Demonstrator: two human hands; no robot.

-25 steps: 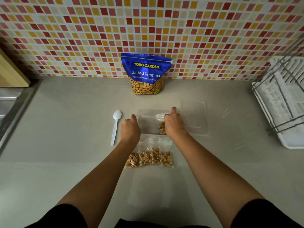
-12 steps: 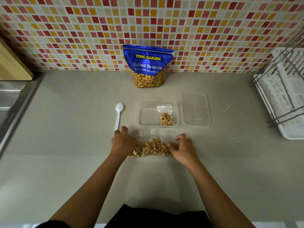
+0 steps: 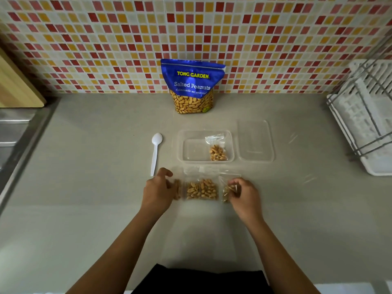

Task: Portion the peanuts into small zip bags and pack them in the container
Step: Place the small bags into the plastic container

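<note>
White dish rack (image 3: 364,124) at 3 o'clock on grey bench (image 3: 84,187). Wooden board (image 3: 14,85) leaned at 10, steel sink (image 3: 12,132) at 9. Mosaic wall (image 3: 106,39) at 12.

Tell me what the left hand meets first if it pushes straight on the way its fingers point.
Most likely the leftmost peanut bag, right at the fingertips of the left hand; contact can't be confirmed. Beyond it lies the middle bag. The right hand pinches the rightmost bag.
</note>
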